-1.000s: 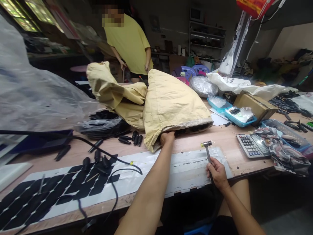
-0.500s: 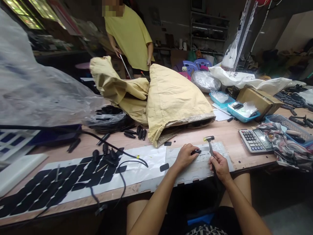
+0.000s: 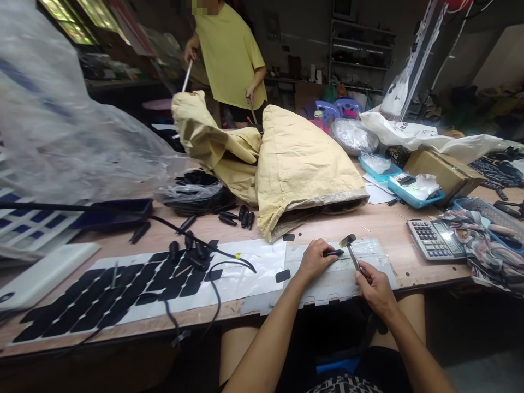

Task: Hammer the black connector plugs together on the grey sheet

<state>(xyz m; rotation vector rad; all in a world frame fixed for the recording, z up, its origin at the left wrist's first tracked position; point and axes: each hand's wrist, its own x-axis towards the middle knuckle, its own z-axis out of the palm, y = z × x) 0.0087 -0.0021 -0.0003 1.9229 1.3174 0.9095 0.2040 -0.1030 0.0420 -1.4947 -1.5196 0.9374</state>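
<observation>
My left hand [image 3: 313, 259] pinches a small black connector piece [image 3: 332, 252] against a clear plastic sheet [image 3: 368, 252] on the wooden bench [image 3: 388, 229]. My right hand [image 3: 372, 281] grips the handle of a small hammer [image 3: 349, 244], whose head hovers just right of the connector. A long white strip with black solar cells [image 3: 123, 289] stretches left along the bench, with black cables [image 3: 204, 256] lying over it. Loose black connectors [image 3: 241, 217] lie near a tan paper sack [image 3: 295, 164] behind my hands.
A calculator [image 3: 434, 239] and patterned cloth [image 3: 487, 251] sit at right, with blue trays [image 3: 413, 191] and a cardboard box [image 3: 442, 169] behind. Clear plastic sheeting [image 3: 61, 136] bulges at left. A person in a yellow shirt [image 3: 229, 54] stands beyond the bench holding a rod.
My left hand left the sack's mouth and came down onto the plastic sheet with a black connector. The hammer head tilted toward it. The person behind raised a rod.
</observation>
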